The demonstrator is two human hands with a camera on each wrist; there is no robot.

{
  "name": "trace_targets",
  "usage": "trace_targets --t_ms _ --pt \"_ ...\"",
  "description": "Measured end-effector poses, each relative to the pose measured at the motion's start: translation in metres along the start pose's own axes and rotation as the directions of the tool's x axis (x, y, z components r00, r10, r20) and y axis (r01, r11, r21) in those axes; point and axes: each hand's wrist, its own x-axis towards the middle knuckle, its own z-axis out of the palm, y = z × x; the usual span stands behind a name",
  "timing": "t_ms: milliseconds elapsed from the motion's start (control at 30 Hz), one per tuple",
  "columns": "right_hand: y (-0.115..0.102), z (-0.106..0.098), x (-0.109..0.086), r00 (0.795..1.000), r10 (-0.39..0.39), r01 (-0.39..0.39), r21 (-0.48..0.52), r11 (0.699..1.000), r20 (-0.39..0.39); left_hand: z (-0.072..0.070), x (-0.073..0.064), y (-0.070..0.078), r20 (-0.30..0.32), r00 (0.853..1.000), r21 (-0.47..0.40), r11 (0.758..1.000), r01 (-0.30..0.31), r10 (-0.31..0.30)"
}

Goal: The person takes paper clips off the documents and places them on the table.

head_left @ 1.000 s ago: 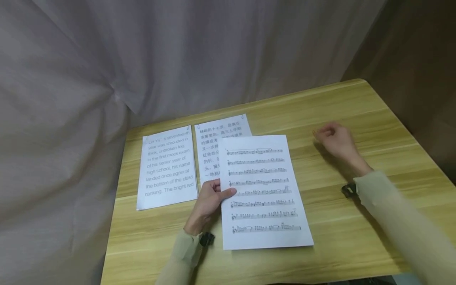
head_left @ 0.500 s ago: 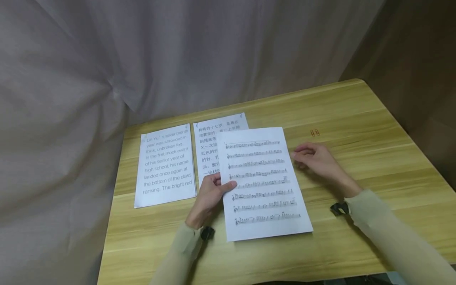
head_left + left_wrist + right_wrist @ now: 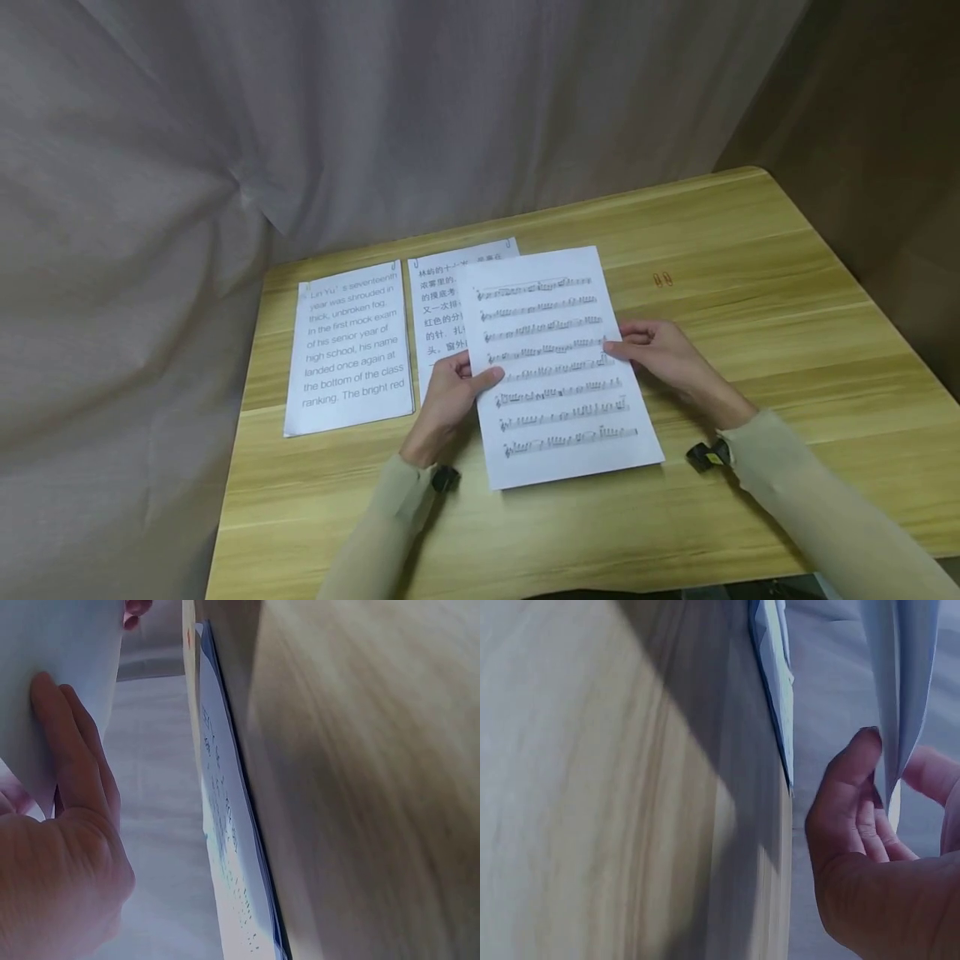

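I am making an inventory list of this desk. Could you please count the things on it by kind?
Music sheets: 1, held by the left hand and the right hand
Text sheets: 2 (English, Chinese)
Paper clips, orange: 2
Total: 5

the white paper sheet (image 3: 558, 367) between the hands is showing rows of black music notes. left of the left hand (image 3: 450, 400), white pages (image 3: 348, 350) are carrying grey print. the pale yellow wooden table (image 3: 750, 242) is showing streaked grain.
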Motion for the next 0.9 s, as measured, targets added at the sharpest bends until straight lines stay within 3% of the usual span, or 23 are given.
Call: trace_targets --t_ms 300,633,733,833,900 --pt "-0.002 -0.002 -0.003 0.999 -0.008 0.011 0.075 0.997 -0.037 0.005 0.005 0.002 0.000 1.000 -0.022 1.000 0.006 -0.006" --pt "0.000 -0.024 0.006 0.998 0.010 -0.010 0.000 1.000 -0.059 0.004 0.009 0.010 -0.007 0.999 0.075 0.997 -0.031 0.031" --pt "0.002 -0.039 0.012 0.997 0.022 -0.026 -0.060 0.998 -0.075 -0.004 0.008 0.015 -0.051 0.998 0.129 0.991 -0.036 0.043" --pt "0.004 -0.058 0.020 0.995 0.009 -0.019 -0.096 0.995 -0.102 -0.017 0.007 0.021 -0.144 0.983 0.260 0.963 -0.074 0.114" --pt "0.006 -0.070 0.026 0.993 0.003 -0.015 -0.101 0.995 -0.116 -0.026 0.007 0.025 -0.214 0.958 0.387 0.917 -0.096 0.190"
